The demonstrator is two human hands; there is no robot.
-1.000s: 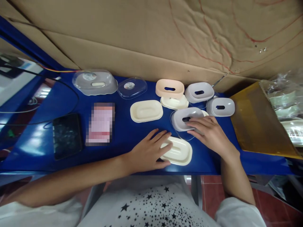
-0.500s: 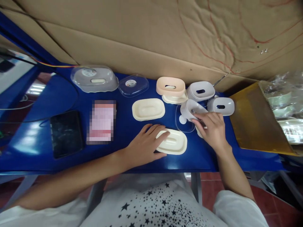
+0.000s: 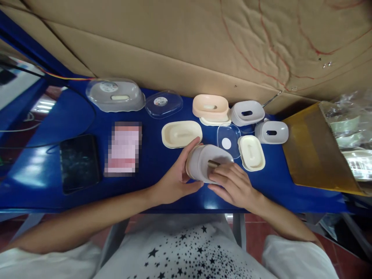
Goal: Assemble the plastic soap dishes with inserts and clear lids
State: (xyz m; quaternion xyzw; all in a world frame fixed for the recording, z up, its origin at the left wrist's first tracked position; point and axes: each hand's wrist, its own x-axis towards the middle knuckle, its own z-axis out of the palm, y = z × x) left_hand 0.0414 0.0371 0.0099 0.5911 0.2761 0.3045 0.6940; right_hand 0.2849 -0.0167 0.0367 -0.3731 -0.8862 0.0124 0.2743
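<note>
Both hands meet over the near middle of the blue table (image 3: 43, 170), on one grey cover (image 3: 203, 164) with a slot in its top. The left hand (image 3: 174, 182) cups the cover's left end, thumb up along its far side and the other fingers curled under the near edge. The right hand (image 3: 232, 184) lies on the right half, fingers (image 3: 222, 170) closed down over the top near the slot, so the cover is clamped between the two hands. Whether it rests on something beneath, I cannot tell (the hands hide its base).

Just beyond it lies a cream tray (image 3: 180, 133), well clear of the left thumb. To the right of the cover sit a clear lid (image 3: 228, 135) with a round white sticker and, beside that, a second cream tray (image 3: 251, 152). Along the back, against the cardboard (image 3: 174, 50), stand a peach cover (image 3: 210, 107) on a pale base, then two more grey covers (image 3: 247, 113) (image 3: 271, 131).

Farther left at the back are a big clear dome (image 3: 115, 95) and a smaller clear lid (image 3: 163, 104). A blurred pink card (image 3: 123, 149) and a dark phone (image 3: 78, 162) lie flat on the left part of the table, well apart from the hands. A brown box (image 3: 314, 155) holding clear bags stands at the right end.
</note>
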